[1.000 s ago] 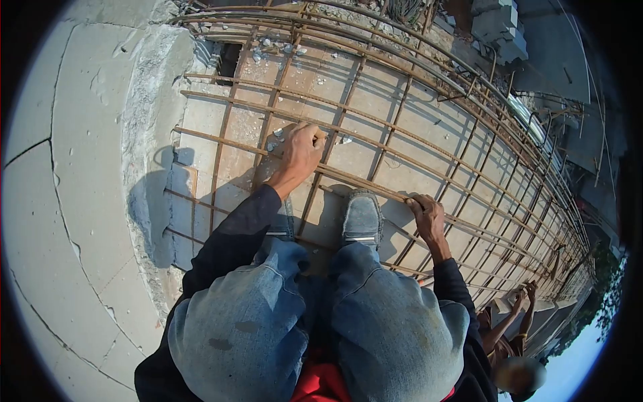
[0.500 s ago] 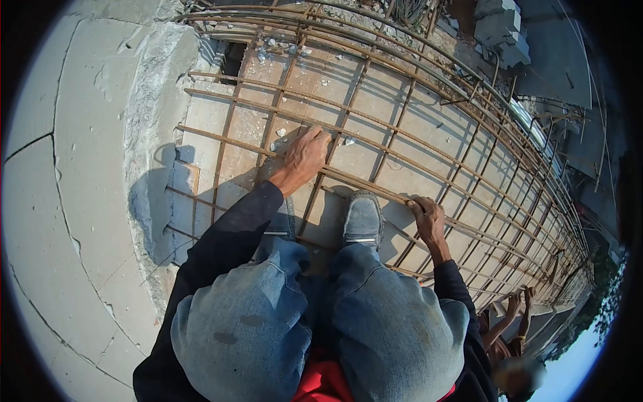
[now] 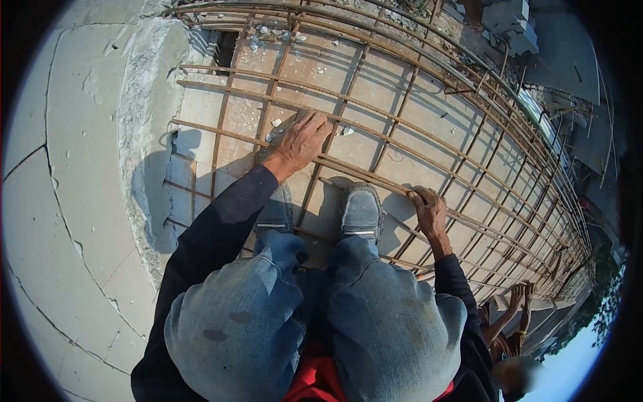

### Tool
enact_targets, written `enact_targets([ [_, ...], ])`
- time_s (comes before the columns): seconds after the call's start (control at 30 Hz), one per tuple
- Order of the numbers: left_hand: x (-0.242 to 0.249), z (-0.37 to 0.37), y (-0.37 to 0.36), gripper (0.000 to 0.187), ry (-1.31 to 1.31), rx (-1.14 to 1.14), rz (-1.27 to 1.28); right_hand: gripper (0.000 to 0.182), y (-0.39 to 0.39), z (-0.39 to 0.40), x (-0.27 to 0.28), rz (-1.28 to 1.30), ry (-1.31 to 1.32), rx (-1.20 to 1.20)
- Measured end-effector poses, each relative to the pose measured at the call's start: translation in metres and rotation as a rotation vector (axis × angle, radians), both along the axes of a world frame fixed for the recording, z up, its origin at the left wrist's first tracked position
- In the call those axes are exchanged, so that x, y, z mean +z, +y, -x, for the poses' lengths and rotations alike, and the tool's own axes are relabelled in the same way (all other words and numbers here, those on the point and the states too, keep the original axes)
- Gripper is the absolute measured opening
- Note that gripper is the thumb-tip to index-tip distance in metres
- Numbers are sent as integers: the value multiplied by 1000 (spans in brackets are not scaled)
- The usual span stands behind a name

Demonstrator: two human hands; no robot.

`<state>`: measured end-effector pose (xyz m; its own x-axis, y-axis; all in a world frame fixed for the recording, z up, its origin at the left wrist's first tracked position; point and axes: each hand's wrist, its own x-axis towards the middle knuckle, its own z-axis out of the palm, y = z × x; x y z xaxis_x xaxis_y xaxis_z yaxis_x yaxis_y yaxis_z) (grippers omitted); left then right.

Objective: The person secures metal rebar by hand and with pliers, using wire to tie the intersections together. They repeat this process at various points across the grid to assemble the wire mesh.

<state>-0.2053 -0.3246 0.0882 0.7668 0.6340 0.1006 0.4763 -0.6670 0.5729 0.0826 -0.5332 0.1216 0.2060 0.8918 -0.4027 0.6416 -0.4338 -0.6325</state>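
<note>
A rebar grid (image 3: 365, 176) spans the deck (image 3: 378, 74), several bar ends reaching its left edge beside the concrete ledge (image 3: 87, 134). The left hand (image 3: 305, 139) bends its fingers near a crossing; whether they grip steel, I cannot tell. The right hand (image 3: 431, 208) grips 1 long bar beyond 2 shoes (image 3: 362, 211).

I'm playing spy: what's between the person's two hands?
In the head view, rusty bars run between the left hand and right hand, with pale floor showing around them.
</note>
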Motion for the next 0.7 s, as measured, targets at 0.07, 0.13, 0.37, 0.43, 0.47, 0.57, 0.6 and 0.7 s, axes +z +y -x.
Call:
enact_targets([
  [0.07, -3, -1, 0, 18, 2, 19, -9, 20, 4, 2, -1, -52, -4, 1],
  [0.13, -6, -6, -7, 16, -34, 169, 20, 19, 4, 1, 2, 38, 27, -25],
  [0.37, 4, -16, -17, 18, -135, 461, 194, 18, 0, 0, -5, -41, -11, 0],
  [0.43, 3, -20, -18, 17, -151, 607, 331, 19, 5, -1, -3, -26, -3, 2],
  [0.47, 1, -22, -22, 17, -161, 753, 485, 19, 3, 0, 0, 8, 5, 3],
  [0.57, -1, -31, -17, 16, -272, 857, 613, 19, 5, -2, -6, -10, 1, -1],
  [0.6, 2, -30, -21, 15, -265, 889, 673, 20, 2, -2, -4, 1, 7, 4],
  [0.7, -2, -27, -21, 20, -212, 825, 674, 20, 1, -1, -3, 3, 7, 9],
])
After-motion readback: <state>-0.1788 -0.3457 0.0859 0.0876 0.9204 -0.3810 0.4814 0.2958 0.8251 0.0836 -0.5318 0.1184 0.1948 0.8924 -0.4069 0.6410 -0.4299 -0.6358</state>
